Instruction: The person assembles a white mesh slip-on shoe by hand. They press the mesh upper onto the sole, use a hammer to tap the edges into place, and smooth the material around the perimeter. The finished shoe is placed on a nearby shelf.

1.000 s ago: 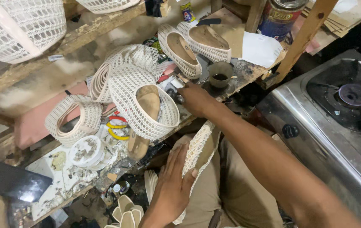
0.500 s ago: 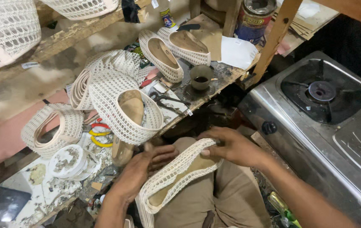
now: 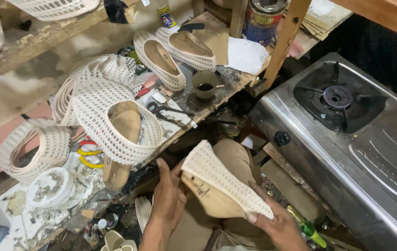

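Both my hands hold a cream mesh shoe upper (image 3: 221,183) over my lap, its tan lining turned toward me. My left hand (image 3: 168,197) grips its left end with the thumb on the lining. My right hand (image 3: 277,223) supports the lower right end from beneath, fingers curled along the mesh edge. On the bench to the left a mesh upper sits stretched over a wooden shoe last (image 3: 119,130). Two finished-looking mesh shoes (image 3: 173,53) lie further back.
The cluttered wooden bench (image 3: 221,90) carries a small cup of dark liquid (image 3: 205,84), black pliers (image 3: 166,114), loose mesh uppers (image 3: 36,146), a white lid (image 3: 49,188) and a tin can (image 3: 263,21). A steel gas stove (image 3: 347,125) stands to the right. A green bottle (image 3: 307,227) lies near my knee.
A second ago my right hand reached up to the bench; it came back down. Both hands now hold the mesh upper, which has been turned so one end points up.
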A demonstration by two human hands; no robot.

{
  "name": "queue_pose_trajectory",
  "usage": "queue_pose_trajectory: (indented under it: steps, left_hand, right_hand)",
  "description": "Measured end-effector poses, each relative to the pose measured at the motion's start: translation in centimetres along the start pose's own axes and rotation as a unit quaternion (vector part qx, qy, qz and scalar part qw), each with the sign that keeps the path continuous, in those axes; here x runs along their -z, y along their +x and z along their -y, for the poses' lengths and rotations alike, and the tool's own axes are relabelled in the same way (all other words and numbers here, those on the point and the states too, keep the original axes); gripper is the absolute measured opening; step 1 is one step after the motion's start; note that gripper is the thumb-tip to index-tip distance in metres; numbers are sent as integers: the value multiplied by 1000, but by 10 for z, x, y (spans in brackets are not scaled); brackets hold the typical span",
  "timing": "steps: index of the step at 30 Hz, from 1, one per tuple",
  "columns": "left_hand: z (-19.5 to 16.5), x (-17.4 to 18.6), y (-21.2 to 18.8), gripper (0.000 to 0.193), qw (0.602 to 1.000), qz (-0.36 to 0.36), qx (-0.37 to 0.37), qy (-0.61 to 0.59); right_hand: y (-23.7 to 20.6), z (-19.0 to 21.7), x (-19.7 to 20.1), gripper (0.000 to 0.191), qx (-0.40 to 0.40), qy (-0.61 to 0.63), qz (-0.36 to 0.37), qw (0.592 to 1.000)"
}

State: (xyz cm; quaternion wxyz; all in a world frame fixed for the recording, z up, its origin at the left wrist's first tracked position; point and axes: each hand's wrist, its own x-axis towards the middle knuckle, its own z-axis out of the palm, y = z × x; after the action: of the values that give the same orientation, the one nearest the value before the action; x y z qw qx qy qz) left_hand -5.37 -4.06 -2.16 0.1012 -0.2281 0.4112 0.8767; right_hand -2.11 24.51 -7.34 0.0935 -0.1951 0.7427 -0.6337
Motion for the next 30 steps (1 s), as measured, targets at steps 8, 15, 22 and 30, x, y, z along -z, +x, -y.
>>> queue_pose_trajectory:
  steps: [8, 15, 22, 30]
  left_hand:
    - [21, -38, -14, 84, 975, 63, 76, 197]
    - [39, -27, -13, 73, 977, 49, 50, 201]
    - [46, -84, 34, 77, 983, 183, -17, -5]
    - [19, -39, 45, 78, 968, 192, 14, -164]
  right_hand:
    - [50, 18, 75, 73, -120, 467, -259, 837]
    - [71, 25, 140, 71, -91, 468, -273, 835]
    - [24, 36, 27, 88, -281, 447, -114, 842]
    - [26, 40, -41, 93, -326, 413, -3, 850]
